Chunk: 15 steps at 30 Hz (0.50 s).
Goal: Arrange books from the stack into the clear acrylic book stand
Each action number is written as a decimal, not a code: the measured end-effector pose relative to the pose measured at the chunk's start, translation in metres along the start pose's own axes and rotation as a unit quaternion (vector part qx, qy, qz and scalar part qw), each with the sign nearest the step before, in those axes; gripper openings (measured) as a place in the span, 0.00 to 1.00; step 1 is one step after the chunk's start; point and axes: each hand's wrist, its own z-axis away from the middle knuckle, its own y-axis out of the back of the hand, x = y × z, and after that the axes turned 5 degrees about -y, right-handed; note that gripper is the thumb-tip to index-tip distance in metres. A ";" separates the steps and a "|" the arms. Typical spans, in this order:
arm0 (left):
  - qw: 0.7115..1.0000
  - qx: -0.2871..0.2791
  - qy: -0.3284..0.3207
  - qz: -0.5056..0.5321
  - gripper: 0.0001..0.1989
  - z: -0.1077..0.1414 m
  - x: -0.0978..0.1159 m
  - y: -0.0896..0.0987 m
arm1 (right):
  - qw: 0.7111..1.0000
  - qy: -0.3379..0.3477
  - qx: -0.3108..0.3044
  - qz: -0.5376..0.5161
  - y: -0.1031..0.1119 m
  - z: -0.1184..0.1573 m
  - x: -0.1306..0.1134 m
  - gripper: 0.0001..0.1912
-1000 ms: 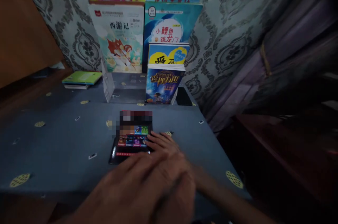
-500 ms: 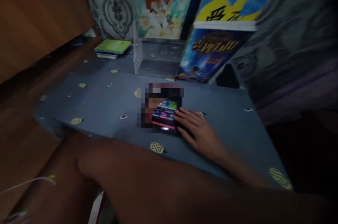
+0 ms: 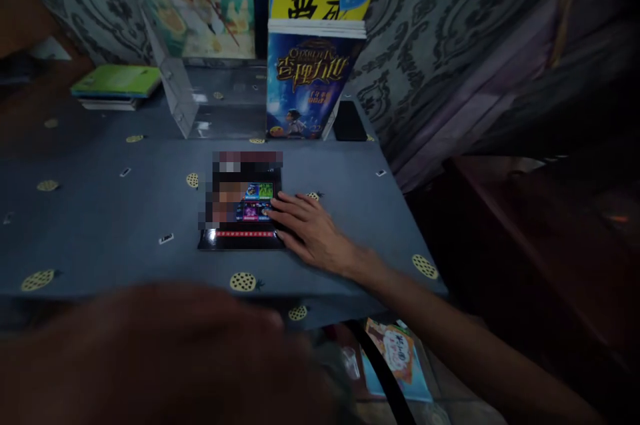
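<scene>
A black booklet with small coloured pictures and a red strip lies flat on the cloth-covered table; a blurred patch hides its left side and top. My right hand rests at its right edge, fingers stretched and fingertips touching the cover. At the lower left, a big dark shape close to the camera appears to be my left hand. It is smeared by motion, and its fingers cannot be made out.
Behind the booklet stand a clear plastic book stand, a blue book with gold lettering and a black flat object. Green-topped books lie at the back left. Below the table's front edge shows a light-blue book.
The view has swung to the right, so the table items appear further left. My right hand stays at the booklet's right edge. The dark blurred shape in front has changed position.
</scene>
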 end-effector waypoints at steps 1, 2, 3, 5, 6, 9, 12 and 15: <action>0.998 -0.040 -0.015 -0.035 0.21 -0.018 -0.011 0.010 | 1.000 -0.001 0.002 0.002 0.000 0.000 0.000 0.20; 0.995 -0.078 -0.003 -0.063 0.21 -0.034 -0.024 0.016 | 1.000 -0.003 0.003 0.003 0.000 0.000 -0.001 0.20; 0.994 -0.052 0.026 -0.091 0.22 -0.048 -0.039 0.018 | 1.000 -0.004 0.005 0.005 -0.001 0.000 -0.001 0.20; 0.977 0.026 0.128 -0.169 0.27 -0.066 -0.069 0.011 | 1.000 -0.010 0.007 0.008 -0.001 -0.001 -0.001 0.20; 0.964 0.053 0.163 -0.205 0.29 -0.069 -0.082 0.003 | 1.000 -0.012 0.007 0.009 -0.002 -0.001 -0.001 0.20; 0.959 0.101 0.158 -0.212 0.30 -0.067 -0.103 -0.022 | 1.000 -0.016 0.005 0.001 -0.003 0.000 0.000 0.21; 0.970 0.124 0.141 -0.152 0.30 -0.062 -0.103 -0.030 | 1.000 -0.015 0.009 -0.018 -0.004 0.002 -0.001 0.21; 0.973 0.134 0.152 -0.112 0.31 -0.059 -0.096 -0.027 | 0.999 -0.015 0.014 -0.030 -0.003 0.011 -0.005 0.23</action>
